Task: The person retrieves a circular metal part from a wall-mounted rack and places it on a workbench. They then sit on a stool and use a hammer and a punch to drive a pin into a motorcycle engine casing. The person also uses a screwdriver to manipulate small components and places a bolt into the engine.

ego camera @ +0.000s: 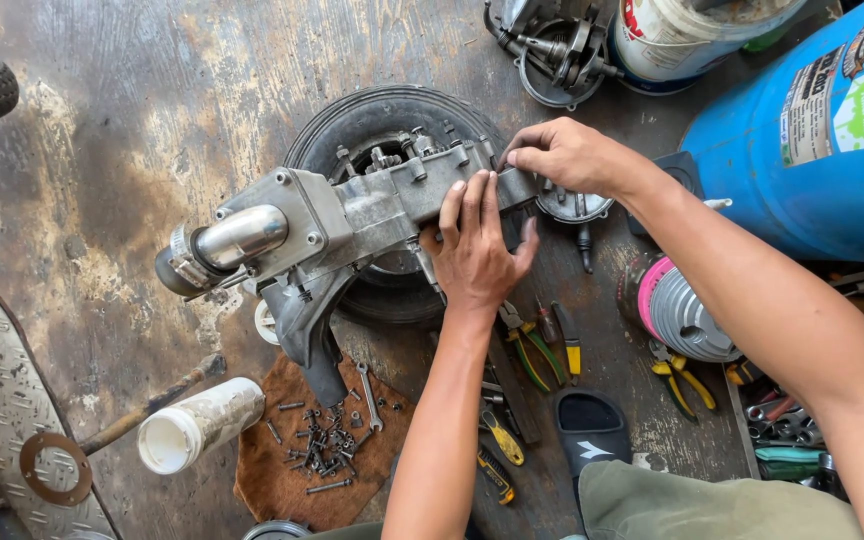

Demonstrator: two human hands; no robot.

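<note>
We steady the engine casing (pixel 352 215) on the tyre (pixel 352 130): left hand (pixel 474 250) flat against it, right hand (pixel 567 155) pinching its end; freeing it needs firm bracing.

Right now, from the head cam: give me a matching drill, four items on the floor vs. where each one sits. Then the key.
Things:
1. engine assembly
2. loose bolts
3. white jar
4. pliers with green-yellow handles

Places:
A. lying on its side, left of the brown rag
B. scattered on the brown rag
C. resting across the tyre, under the left hand and right hand
D. just right of the left wrist

Pairs: 1-C, 2-B, 3-A, 4-D
</note>
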